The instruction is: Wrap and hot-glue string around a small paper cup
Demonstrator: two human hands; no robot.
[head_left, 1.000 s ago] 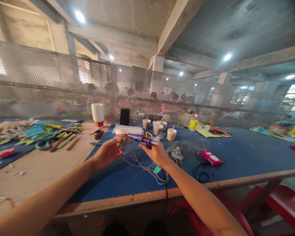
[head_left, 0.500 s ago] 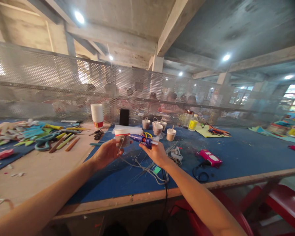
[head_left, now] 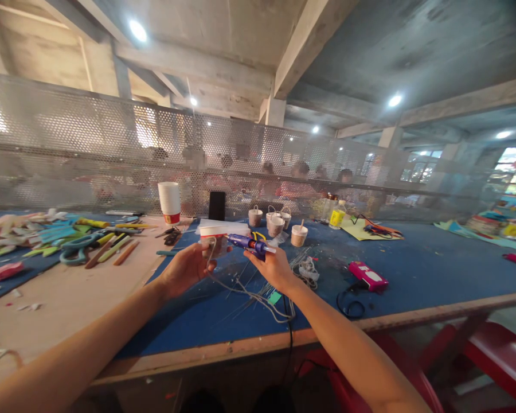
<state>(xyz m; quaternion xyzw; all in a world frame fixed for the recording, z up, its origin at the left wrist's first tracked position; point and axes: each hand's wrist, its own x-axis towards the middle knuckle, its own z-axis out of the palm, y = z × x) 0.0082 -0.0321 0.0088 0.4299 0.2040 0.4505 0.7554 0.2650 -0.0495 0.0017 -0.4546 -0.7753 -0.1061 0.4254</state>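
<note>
Bench (head_left: 413,269): blue-topped, carrying everything named here.
Stacked cups (head_left: 169,202): white, left of and behind the held cup.
Small cups (head_left: 276,222): cluster right of the held cup; contents cannot be told.
Held cup (head_left: 211,236): white, red-banded, above the bench; contents hidden.
Left hand (head_left: 188,266): grip wrapped around the held cup.
Right hand (head_left: 273,266): grip closed on the glue gun (head_left: 250,244), its nozzle just beside the held cup.
</note>
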